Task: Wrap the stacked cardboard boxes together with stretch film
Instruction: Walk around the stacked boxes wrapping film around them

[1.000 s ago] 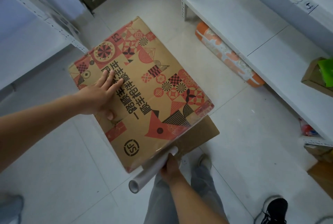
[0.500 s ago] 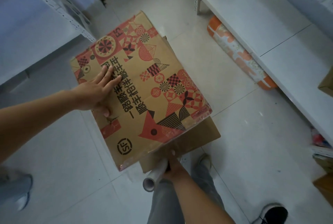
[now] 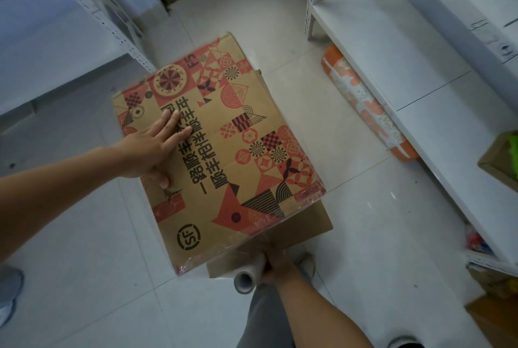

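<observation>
At 6 o'clock the right hand (image 3: 276,260) grips a pale stretch-film roll (image 3: 250,274) beside the plain brown lower box (image 3: 308,228). Beyond, at 10 o'clock, the left hand (image 3: 152,148) presses flat-fingered on the red-patterned cardboard top box (image 3: 224,151), mid-floor.

Single head-worn view looks steeply down from my standing height onto the printed box (image 3: 221,151), floor (image 3: 84,263) and shelving (image 3: 392,47); close range.
</observation>
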{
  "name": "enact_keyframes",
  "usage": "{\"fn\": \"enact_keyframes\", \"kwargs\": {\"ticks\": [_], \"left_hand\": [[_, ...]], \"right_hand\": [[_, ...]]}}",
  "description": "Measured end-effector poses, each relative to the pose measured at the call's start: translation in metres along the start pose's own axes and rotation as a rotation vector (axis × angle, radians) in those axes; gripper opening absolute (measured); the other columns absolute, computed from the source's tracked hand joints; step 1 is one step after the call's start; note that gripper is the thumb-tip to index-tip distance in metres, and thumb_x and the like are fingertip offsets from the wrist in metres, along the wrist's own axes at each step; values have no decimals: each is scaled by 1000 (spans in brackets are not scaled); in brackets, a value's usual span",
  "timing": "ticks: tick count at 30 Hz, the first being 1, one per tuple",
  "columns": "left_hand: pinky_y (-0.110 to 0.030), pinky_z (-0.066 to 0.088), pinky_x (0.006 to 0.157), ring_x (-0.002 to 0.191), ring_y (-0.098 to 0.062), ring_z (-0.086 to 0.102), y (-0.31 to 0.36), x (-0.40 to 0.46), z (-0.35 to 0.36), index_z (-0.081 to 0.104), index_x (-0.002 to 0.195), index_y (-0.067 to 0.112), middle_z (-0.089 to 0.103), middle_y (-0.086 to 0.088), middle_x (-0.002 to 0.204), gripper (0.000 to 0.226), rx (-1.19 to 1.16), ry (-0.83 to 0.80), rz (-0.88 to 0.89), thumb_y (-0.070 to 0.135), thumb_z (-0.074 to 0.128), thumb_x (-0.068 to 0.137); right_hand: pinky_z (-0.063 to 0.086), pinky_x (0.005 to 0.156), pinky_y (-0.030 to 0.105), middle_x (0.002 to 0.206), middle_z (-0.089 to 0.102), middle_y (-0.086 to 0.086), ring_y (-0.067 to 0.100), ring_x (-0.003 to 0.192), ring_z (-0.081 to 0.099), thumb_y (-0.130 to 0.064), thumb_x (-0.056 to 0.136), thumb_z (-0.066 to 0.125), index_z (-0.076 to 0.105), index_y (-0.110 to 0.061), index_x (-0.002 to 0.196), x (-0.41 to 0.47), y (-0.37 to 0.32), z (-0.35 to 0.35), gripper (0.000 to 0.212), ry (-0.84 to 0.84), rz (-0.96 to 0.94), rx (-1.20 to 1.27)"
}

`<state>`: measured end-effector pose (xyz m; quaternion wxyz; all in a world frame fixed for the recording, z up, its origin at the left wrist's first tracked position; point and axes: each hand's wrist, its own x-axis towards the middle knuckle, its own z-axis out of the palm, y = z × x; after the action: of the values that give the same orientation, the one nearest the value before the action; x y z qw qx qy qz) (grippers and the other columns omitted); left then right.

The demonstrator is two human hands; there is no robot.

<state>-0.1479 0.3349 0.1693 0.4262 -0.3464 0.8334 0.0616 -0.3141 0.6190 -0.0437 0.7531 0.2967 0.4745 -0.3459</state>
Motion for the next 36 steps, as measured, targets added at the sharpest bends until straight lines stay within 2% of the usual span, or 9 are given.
{"fn": "enact_keyframes", "kwargs": {"ticks": [5,8,11,15,18,21,29,32,36], "left_hand": [[-41,-6,113,132,-33,-36,3,-2,4,-40,130,22,-43,-16,139,129,52,49,-15,64,66,69],[-42,5,117,140,-35,-25,17,-4,-1,-32,141,17,-33,-20,148,132,93,82,-65,59,70,69],[-41,21,115,145,-34,-3,35,-14,-6,-15,149,12,-11,-17,156,124,92,110,-114,51,73,71],[-36,39,103,138,-28,24,65,-22,-12,22,144,12,16,-11,153,69,-170,285,-142,27,58,86],[-40,19,117,146,-22,6,105,-13,-15,25,146,27,6,0,159,58,-492,567,-79,45,41,94],[-43,-4,118,144,-18,-19,148,5,-7,3,149,41,-12,9,156,70,-609,589,-53,72,12,87],[-49,2,117,147,-26,-5,166,21,18,12,151,31,5,-1,159,79,-453,659,-142,75,16,85],[-50,5,116,147,-28,-2,166,22,21,14,151,29,8,-3,159,79,-437,657,-127,74,19,86],[-51,6,116,147,-28,0,166,26,19,15,150,29,9,-4,159,79,-420,673,-135,74,21,86]], "right_hand": [[51,80,42,95,60,18,29,91,57,-20,97,50,51,0,111,3,-8,-6,25,75,-73,-167],[50,91,51,110,61,23,37,100,59,-27,93,57,50,0,122,9,-9,-5,39,165,-63,-277],[54,73,46,122,58,24,38,97,60,-27,94,56,49,-3,125,2,-11,-1,39,190,-9,-186],[52,70,43,100,61,23,34,85,60,-25,97,52,52,0,116,-10,-12,3,31,150,17,-243],[51,71,38,85,60,14,28,82,57,-18,88,64,55,-3,107,-14,-13,6,25,126,19,-325],[48,70,36,79,56,11,25,80,53,-11,81,69,54,-7,102,-12,-15,4,26,123,51,-314],[48,65,30,69,50,10,22,69,53,-20,86,59,49,-5,85,-6,-22,-5,17,186,52,-569],[50,81,36,89,61,10,24,88,59,-27,97,48,53,-6,104,-11,-30,-9,23,122,-33,-405],[46,70,33,74,59,11,22,74,54,-27,100,38,52,-7,89,-11,-45,-18,27,44,51,-235]]}}
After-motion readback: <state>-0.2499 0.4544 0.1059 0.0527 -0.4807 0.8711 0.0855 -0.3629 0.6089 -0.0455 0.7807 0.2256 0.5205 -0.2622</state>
